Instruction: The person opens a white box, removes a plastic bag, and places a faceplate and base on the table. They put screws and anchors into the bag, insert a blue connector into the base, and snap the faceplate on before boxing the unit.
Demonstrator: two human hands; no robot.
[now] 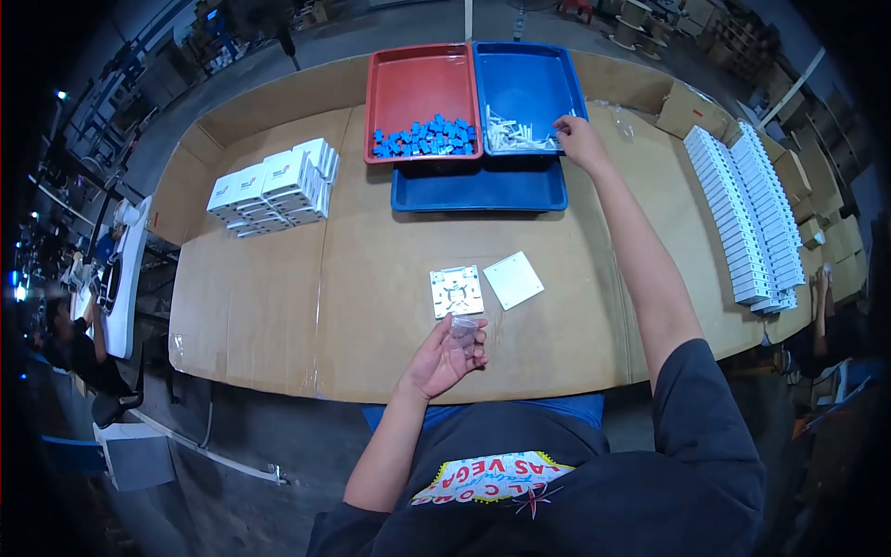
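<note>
My left hand [444, 360] is closed around a small clear plastic bag [461, 336], low at the table's near side. Just beyond it lies a white square frame [457, 291] with cut-outs, and to its right a plain white square plate [513, 279], tilted. My right hand [580, 141] reaches to the right edge of the blue tray [527, 84], beside a heap of small white pieces [515, 133]. Its fingers are bent together; whatever they hold is too small to make out.
A red tray [422, 79] holds blue pieces [427, 137]. Under both trays sits another blue tray [478, 188]. Stacked white boxes [274, 186] stand left, long rows of white units [742, 218] right. Cardboard walls edge the table. People sit at far left and far right.
</note>
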